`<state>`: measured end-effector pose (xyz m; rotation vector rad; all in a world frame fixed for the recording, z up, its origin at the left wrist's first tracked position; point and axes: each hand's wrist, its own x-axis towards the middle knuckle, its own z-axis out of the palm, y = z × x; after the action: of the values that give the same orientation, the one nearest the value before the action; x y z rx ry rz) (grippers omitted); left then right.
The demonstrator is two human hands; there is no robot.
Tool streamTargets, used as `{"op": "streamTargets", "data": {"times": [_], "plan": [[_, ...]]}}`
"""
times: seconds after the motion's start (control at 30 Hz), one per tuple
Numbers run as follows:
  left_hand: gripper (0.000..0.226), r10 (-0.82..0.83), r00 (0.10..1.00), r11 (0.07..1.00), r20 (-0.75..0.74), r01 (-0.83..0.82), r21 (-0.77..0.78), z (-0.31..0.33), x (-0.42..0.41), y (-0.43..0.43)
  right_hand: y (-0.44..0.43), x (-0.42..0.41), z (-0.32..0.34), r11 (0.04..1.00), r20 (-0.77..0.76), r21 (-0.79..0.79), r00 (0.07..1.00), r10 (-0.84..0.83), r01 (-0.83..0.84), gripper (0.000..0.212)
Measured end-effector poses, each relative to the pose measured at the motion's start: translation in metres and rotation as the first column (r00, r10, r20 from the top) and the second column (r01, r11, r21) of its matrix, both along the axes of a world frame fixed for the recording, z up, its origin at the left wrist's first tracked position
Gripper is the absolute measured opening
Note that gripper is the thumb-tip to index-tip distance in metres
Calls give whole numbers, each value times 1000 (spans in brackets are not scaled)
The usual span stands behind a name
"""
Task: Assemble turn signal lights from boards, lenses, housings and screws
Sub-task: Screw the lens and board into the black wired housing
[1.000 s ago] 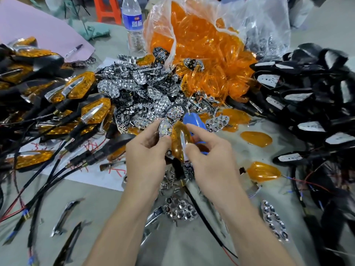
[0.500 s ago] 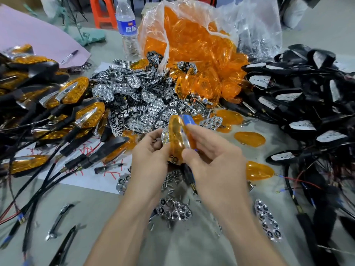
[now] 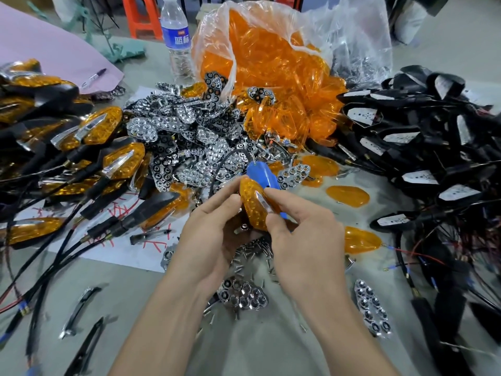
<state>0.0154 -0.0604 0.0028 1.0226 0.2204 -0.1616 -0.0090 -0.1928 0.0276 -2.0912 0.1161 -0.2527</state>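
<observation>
Light (image 3: pixel 253 204): standing on edge at frame centre, held over the screws (image 3: pixel 254 253).
Left hand (image 3: pixel 214 234): curling around its 9 o'clock side, gripping it.
Right hand (image 3: pixel 303 240): pinching its 3 o'clock edge; a blue tool (image 3: pixel 261 173) is peeking out behind.
Risk: uneven squeezing could be skewing it, or letting it slip down among the screws.
</observation>
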Motion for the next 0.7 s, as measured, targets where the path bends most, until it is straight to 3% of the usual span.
{"op": "streamTargets", "data": {"times": [0.23, 0.43, 0.7], "plan": [[39, 28, 999, 998, -23, -29, -61, -7, -6, 9, 7, -1, 9, 978, -76, -161, 990, 122, -133, 30], [41, -29, 998, 999, 60, 28, 22, -6, -4, 16, -2, 1, 6, 980, -124, 113, 976, 177, -163, 48], [48, -81, 991, 995, 109, 74, 62, -1, -3, 12, -5, -2, 4, 955, -84, 267, 984, 155, -127, 57]]}}
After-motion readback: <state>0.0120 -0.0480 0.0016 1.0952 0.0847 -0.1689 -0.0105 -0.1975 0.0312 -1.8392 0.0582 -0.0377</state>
